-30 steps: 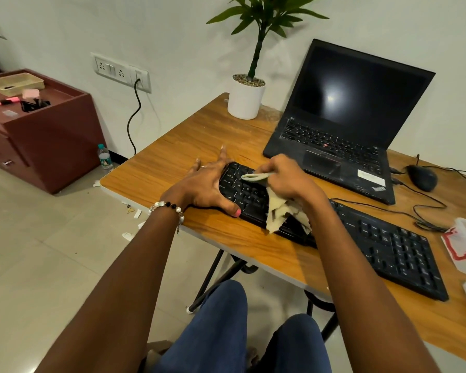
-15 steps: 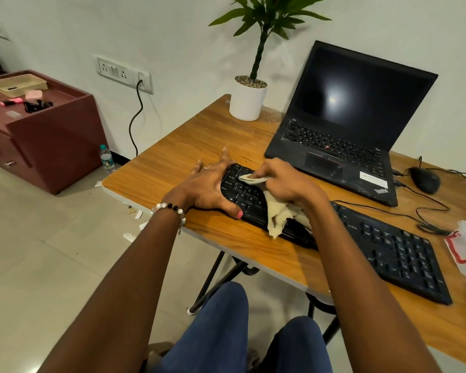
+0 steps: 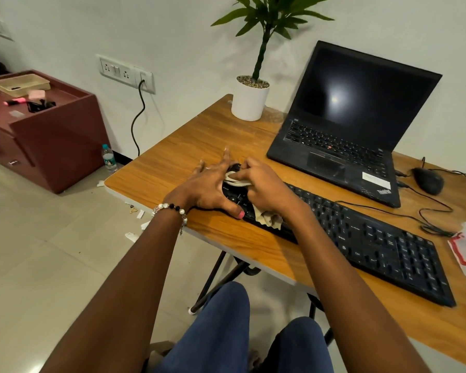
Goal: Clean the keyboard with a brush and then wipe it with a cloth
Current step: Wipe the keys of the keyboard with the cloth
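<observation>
Wooden table bearing an open laptop and, nearer the front edge, a black keyboard lying slantwise. Left hand rests flat, fingers spread, on the keyboard's left end; right hand, fingers curled, grips a beige cloth against the keys there.

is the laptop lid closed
No, the laptop on the table stands open, its dark screen upright and its keys in plain view.

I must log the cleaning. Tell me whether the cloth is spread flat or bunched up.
Bunched. The right hand grips the cloth in a wad on the keyboard; loose folds hang below the palm.
</observation>
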